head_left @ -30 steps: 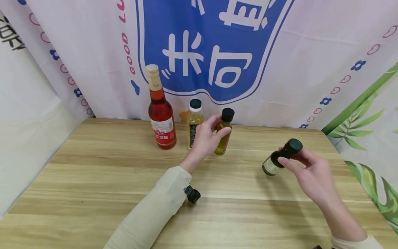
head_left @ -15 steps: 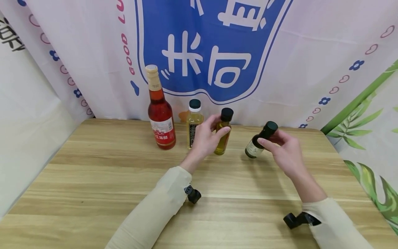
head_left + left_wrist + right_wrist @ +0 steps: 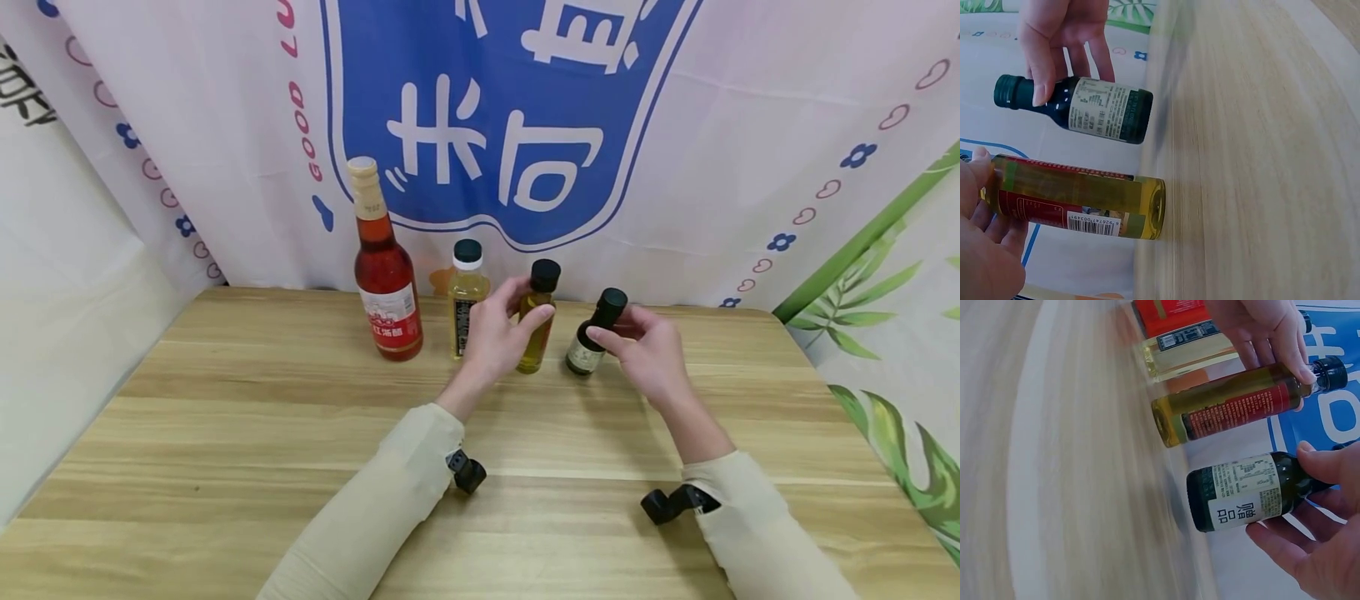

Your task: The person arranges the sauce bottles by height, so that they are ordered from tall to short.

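My left hand (image 3: 497, 333) grips a black-capped bottle of yellow oil (image 3: 534, 340) around its upper part. The oil bottle stands upright at the back of the table, its red label showing in the right wrist view. To its right, my right hand (image 3: 651, 352) pinches a small dark green bottle (image 3: 1235, 494) by the neck. This dark bottle has a pale label and leans slightly, its cap toward the right. A narrow gap separates the two held bottles. Whether the dark bottle's base touches the table, I cannot tell.
Left of my left hand stands a clear bottle of pale yellow liquid (image 3: 467, 290) with a green cap. Farther left is a tall bottle of red liquid (image 3: 386, 271). A printed curtain (image 3: 675, 208) hangs right behind the wooden table (image 3: 300, 467).
My right hand has carried the dark green bottle leftward and back, close beside the oil bottle, and it now leans less. My left hand stays on the oil bottle.
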The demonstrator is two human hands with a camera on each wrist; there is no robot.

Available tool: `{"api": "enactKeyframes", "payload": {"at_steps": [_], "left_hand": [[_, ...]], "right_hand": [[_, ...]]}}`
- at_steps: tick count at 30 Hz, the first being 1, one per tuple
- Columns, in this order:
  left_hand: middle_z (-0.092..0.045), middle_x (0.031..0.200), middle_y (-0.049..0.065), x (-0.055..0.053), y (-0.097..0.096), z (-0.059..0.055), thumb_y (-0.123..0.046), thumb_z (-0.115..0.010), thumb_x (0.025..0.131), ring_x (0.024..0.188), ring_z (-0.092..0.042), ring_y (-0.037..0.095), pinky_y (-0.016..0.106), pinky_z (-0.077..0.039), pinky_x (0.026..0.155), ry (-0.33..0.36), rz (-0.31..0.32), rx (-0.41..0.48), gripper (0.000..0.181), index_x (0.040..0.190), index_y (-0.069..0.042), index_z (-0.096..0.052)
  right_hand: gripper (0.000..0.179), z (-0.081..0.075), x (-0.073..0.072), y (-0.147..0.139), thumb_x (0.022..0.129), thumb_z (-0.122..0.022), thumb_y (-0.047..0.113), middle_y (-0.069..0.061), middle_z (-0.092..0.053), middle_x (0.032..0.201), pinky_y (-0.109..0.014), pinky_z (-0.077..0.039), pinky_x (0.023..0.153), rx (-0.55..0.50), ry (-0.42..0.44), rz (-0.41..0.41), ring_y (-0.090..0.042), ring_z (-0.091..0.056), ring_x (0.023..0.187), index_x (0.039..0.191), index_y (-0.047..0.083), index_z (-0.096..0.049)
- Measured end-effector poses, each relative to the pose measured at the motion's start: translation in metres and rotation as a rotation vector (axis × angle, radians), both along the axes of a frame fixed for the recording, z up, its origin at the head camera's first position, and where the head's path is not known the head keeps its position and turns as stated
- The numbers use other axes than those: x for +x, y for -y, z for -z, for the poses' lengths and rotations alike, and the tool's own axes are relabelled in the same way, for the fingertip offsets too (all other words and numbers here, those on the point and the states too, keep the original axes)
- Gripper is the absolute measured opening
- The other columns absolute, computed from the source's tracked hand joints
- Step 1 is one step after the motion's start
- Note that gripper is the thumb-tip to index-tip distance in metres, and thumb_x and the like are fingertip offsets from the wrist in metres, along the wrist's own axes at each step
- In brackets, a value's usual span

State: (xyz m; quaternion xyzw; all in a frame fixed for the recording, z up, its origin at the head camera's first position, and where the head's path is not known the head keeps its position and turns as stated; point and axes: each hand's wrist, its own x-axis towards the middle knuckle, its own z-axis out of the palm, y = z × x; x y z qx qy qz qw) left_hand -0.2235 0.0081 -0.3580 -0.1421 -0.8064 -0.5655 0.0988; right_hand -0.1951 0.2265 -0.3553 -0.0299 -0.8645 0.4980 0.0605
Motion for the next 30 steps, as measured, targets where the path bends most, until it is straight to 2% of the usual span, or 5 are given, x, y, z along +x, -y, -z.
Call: {"api": "enactKeyframes", "payload": {"at_steps": [6,12,16,21,30], "left_hand": [[-0.073,0.135,0.007,0.0000,0.0022,0.0002,-0.027,-0.075,0.100,0.125,-0.070,0.022,0.041,-0.056,0.113,0.012,-0.007,-0.011,0.045,0.142,-0.013,-0.063],[-0.073,0.135,0.007,-0.0004,0.0004,-0.0022,-0.028,-0.075,0.101,0.127,-0.069,0.022,0.040,-0.055,0.114,0.015,0.019,-0.027,0.046,0.143,-0.013,-0.063],[-0.073,0.135,0.007,0.0005,0.0022,-0.0040,-0.028,-0.075,0.100,0.128,-0.069,0.022,0.040,-0.056,0.114,0.016,0.003,-0.038,0.046,0.142,-0.013,-0.063],[-0.074,0.134,0.007,0.0016,0.0037,-0.0041,-0.027,-0.076,0.100,0.126,-0.070,0.022,0.041,-0.056,0.113,0.013,-0.008,-0.048,0.045,0.141,-0.013,-0.064],[-0.073,0.135,0.008,0.0013,0.0013,-0.0054,-0.026,-0.075,0.100,0.126,-0.070,0.023,0.040,-0.057,0.113,0.006,0.000,-0.056,0.045,0.141,-0.012,-0.063]], "right_hand": [[0.041,0.0020,-0.0031,0.0063,0.096,-0.081,0.034,-0.017,-0.073,0.125,-0.022,-0.055,0.086,0.003,0.019,-0.010,-0.030,-0.068,0.120,0.125,0.006,-0.073],[0.043,0.0031,0.0005,0.0038,0.097,-0.080,0.034,-0.018,-0.073,0.128,-0.030,-0.052,0.091,0.041,0.032,-0.012,-0.031,-0.066,0.124,0.130,0.008,-0.072],[0.045,0.0041,0.0003,0.0049,0.096,-0.081,0.035,-0.018,-0.073,0.129,-0.028,-0.053,0.091,0.037,0.023,-0.028,-0.033,-0.067,0.127,0.132,0.009,-0.072],[0.049,0.0055,0.0000,0.0055,0.096,-0.081,0.038,-0.016,-0.072,0.131,-0.026,-0.054,0.092,0.024,0.052,-0.024,-0.031,-0.066,0.126,0.135,0.011,-0.070],[0.048,0.0055,0.0005,0.0029,0.097,-0.080,0.037,-0.017,-0.070,0.133,-0.044,-0.054,0.106,0.024,0.061,-0.020,-0.034,-0.065,0.132,0.134,0.009,-0.068]]}}
